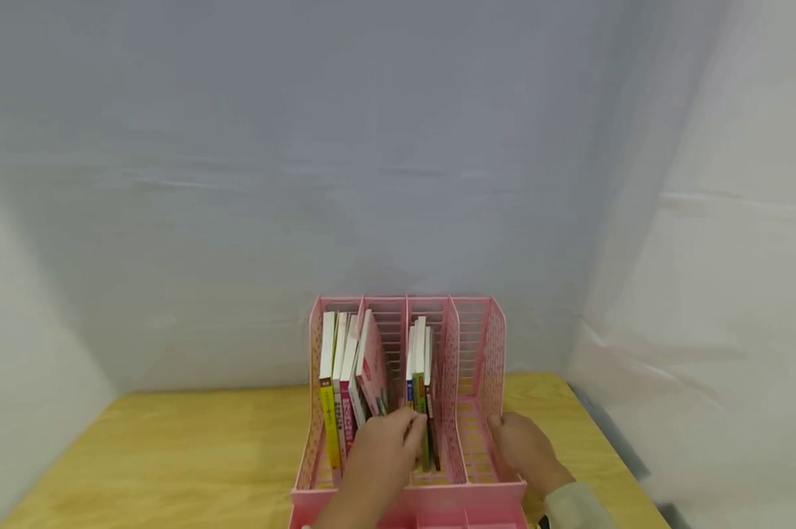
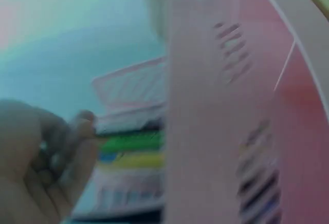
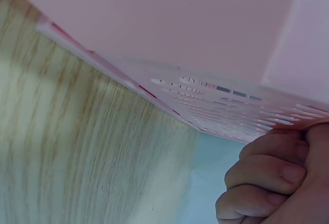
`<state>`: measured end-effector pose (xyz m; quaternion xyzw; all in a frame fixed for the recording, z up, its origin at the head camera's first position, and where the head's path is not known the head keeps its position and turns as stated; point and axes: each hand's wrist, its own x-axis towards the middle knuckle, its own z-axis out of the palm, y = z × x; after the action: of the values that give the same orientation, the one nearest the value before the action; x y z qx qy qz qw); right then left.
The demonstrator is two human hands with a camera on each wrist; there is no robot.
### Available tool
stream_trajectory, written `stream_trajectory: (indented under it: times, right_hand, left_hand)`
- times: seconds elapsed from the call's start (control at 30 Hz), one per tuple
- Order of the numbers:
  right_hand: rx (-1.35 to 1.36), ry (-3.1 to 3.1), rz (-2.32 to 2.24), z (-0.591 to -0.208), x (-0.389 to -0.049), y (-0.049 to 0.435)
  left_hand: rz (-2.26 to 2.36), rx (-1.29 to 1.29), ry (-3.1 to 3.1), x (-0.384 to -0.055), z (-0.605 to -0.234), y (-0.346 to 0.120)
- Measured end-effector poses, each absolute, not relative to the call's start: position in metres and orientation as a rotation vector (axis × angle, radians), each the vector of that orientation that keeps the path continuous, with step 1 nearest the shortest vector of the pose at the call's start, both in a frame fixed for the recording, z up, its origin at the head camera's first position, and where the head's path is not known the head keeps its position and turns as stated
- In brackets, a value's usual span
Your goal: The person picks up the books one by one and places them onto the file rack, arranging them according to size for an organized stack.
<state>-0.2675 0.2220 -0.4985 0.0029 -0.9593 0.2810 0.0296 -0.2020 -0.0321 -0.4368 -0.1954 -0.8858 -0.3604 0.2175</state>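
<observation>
A pink desktop book organizer (image 1: 398,497) with upright dividers stands on the wooden table. My right hand (image 1: 525,446) grips its right side wall near the front; in the right wrist view, curled fingers (image 3: 264,175) lie against the slotted panel. My left hand (image 1: 386,445) is in front of the third compartment, at the spines of several thin books (image 1: 420,367), one of them green. In the blurred left wrist view the fingers of the left hand (image 2: 49,165) are loosely bent beside the book spines (image 2: 131,142), with no book visible between them.
More books (image 1: 338,382) stand in the left compartments, a pink-covered one (image 1: 373,364) leaning. The rightmost compartment (image 1: 472,382) shows its slotted floor. Pale sheeting (image 1: 384,184) hangs behind and beside the table (image 1: 206,433).
</observation>
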Motion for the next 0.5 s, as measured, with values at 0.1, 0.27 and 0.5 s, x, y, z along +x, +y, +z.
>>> stream_trajectory:
  times: [0.1,0.27,0.5]
  right_hand:
    - [0.011,-2.961,0.874,-0.499,-0.268,0.229]
    - [0.013,-2.966,0.828,-0.497,-0.270,0.238]
    - [0.053,-2.976,0.860,-0.498,-0.272,0.248]
  left_hand:
    - [-0.997,-0.518,-2.229,-0.192,-0.433,-0.057]
    - [-0.930,-0.427,-1.842,-0.196,-0.442,-0.121]
    - [-0.926,-0.054,-2.367,-0.215,-0.467,-0.202]
